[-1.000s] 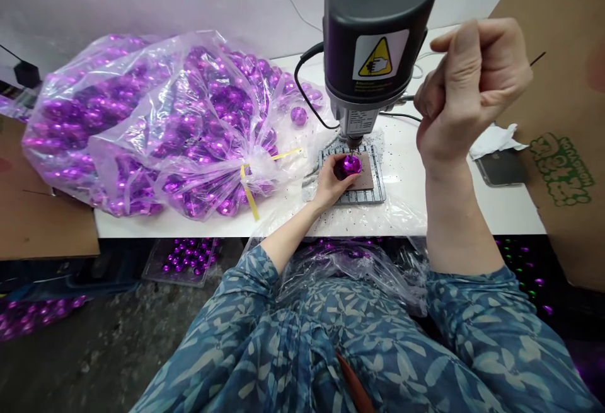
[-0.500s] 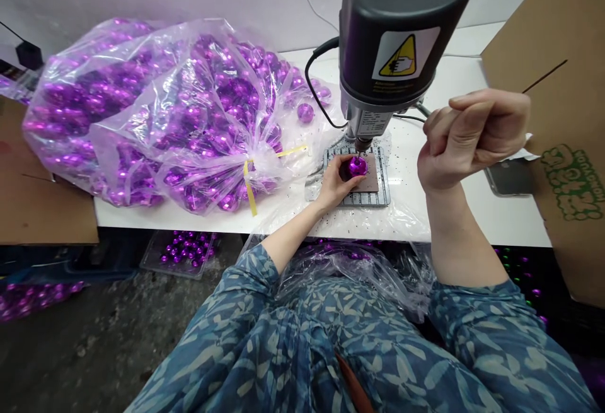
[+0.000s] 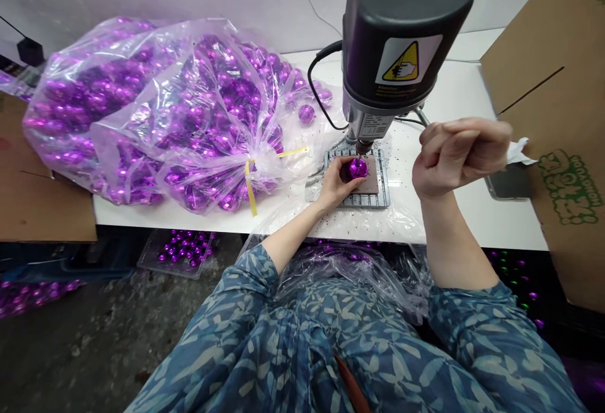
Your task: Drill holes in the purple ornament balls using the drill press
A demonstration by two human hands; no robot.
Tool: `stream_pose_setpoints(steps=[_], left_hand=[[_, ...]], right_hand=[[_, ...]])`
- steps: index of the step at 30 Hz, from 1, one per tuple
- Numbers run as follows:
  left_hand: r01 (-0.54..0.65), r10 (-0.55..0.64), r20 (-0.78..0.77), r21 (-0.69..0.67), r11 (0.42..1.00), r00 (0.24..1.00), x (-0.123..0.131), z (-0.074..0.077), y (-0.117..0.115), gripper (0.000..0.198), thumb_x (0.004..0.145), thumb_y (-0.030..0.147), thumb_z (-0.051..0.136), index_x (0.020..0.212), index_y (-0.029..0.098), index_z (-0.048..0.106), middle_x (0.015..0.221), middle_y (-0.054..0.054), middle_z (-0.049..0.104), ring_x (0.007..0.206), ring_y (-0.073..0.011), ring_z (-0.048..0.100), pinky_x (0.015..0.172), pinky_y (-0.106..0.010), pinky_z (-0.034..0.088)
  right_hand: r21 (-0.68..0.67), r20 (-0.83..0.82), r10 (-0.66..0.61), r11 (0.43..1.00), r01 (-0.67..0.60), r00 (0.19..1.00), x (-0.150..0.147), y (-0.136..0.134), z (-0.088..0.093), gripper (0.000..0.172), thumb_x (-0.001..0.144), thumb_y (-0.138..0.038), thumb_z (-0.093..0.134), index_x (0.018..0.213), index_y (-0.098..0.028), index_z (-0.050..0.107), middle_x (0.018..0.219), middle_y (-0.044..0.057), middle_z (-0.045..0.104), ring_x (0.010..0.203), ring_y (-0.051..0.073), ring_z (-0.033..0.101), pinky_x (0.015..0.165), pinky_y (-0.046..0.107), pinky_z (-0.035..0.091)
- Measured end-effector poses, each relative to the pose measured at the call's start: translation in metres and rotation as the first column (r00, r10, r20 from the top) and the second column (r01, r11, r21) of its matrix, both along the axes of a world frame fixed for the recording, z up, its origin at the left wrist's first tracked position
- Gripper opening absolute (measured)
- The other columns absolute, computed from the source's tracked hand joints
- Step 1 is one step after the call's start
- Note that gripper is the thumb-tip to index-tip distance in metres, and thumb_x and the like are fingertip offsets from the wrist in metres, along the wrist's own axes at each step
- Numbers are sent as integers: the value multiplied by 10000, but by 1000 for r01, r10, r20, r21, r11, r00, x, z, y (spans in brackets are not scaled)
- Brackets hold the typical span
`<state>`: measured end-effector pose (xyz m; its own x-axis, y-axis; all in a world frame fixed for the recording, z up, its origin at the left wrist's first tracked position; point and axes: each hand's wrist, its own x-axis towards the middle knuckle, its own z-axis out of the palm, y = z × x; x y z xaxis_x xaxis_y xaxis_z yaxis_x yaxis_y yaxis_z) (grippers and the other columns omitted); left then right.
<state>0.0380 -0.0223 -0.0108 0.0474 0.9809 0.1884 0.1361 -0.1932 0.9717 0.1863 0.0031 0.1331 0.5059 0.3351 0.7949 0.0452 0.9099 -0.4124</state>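
A white tabletop [image 3: 463, 211] carries the drill press [image 3: 401, 28], taken here as the landmark. Left of the drill press a large clear bag of purple balls [image 3: 155, 116] is heaped, and right of it a cardboard box [image 3: 558, 116] is stood. Just right of the drill press head, the right hand [image 3: 456, 154] is clenched in a fist about the feed lever [image 3: 422, 116], of which only a thin rod is seen. Beneath the drill press, the left hand [image 3: 338, 186] is rested on the slotted base plate [image 3: 373, 198] and is closed around one purple ball [image 3: 355, 168]. The ball is seated on a brown pad [image 3: 371, 176] straight under the bit [image 3: 363, 148]. Whether the bit is touching the ball cannot be told.

For the drilling to be done well, it is judged that the ball should be pressed firmly into the pad so that it cannot spin. The crown should be centred under the bit. The fingers are best kept low on the ball's side, away from the bit. The lever should be drawn down slowly and lightly, since a glossy round shell is likely to skid or crack under a hard feed.
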Motion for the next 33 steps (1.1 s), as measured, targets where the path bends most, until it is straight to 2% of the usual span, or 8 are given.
stream_pose_setpoints(steps=[7, 11, 13, 16, 18, 24, 30, 33], left_hand=[[34, -26, -82, 90, 995, 996, -9, -5, -14, 582, 851, 421, 948, 1288, 230, 613, 1362, -148, 713, 1290, -327, 708, 1125, -511, 578], [221, -114, -331, 308, 925, 937, -30, -13, -46, 729, 747, 643, 989, 1227, 234, 623, 1372, -164, 719, 1404, -387, 650, 1168, -607, 559], [237, -81, -391, 370, 898, 917, -42, -13, -48, 588, 839, 667, 910, 1139, 237, 643, 1262, -135, 758, 1322, -351, 686, 1132, -572, 577], [8, 133, -428, 312, 950, 894, -56, -3, -11, 187, 1081, 421, 665, 1054, 237, 653, 1032, -87, 761, 1041, -259, 714, 991, -462, 600], [-169, 269, -500, 238, 957, 823, -62, 9, 35, 69, 1064, 229, 607, 1080, 224, 673, 1022, -114, 757, 1051, -288, 692, 1003, -482, 578], [-416, 316, -676, 16, 909, 665, -67, 35, 157, 457, 929, 23, 588, 1349, 163, 701, 1502, -257, 638, 1397, -438, 633, 1168, -580, 486], [-479, 417, -508, 10, 878, 754, -81, 34, 194, 292, 1063, 271, 640, 1332, 200, 730, 1351, -175, 717, 1462, -391, 618, 1226, -491, 451], [-513, 449, -490, 5, 858, 747, -85, 32, 202, 260, 1104, 315, 584, 1265, 186, 743, 1256, -153, 748, 1418, -361, 657, 1208, -452, 472]], right_hand=[[-107, -53, 152, 982, -157, 987, -3, 21, 73, 599, 717, -771, 795, 721, -190, 652, 489, -90, 251, 347, 2, 249, 356, 246, 68], [-170, -43, 239, 955, -243, 970, 0, 21, 81, 533, 684, -687, 812, 719, -178, 654, 475, -98, 296, 353, -9, 282, 352, 212, 89], [-172, -59, 261, 948, -267, 964, 1, 19, 80, 493, 685, -630, 832, 716, -173, 650, 473, -102, 288, 355, -8, 285, 352, 204, 93], [-156, -78, 277, 945, -286, 958, -1, 17, 79, 431, 705, -559, 847, 718, -172, 656, 462, -101, 289, 358, -4, 278, 355, 208, 88], [-151, -83, 297, 940, -306, 951, -1, 16, 79, 383, 726, -515, 858, 729, -177, 679, 460, -97, 323, 370, -9, 281, 360, 200, 93], [-157, -79, 312, 934, -321, 947, 2, 12, 79, 388, 770, -511, 874, 742, -162, 706, 456, -98, 368, 374, -25, 300, 365, 153, 130], [-199, -60, 258, 944, -264, 964, 0, 7, 81, 424, 828, -556, 817, 754, -162, 680, 450, -113, 359, 377, -54, 291, 396, 136, 132], [-253, -44, 238, 937, -241, 970, 0, 4, 82, 310, 980, -377, 653, 784, -136, 658, 458, -121, 379, 378, -74, 318, 456, 139, 138]])
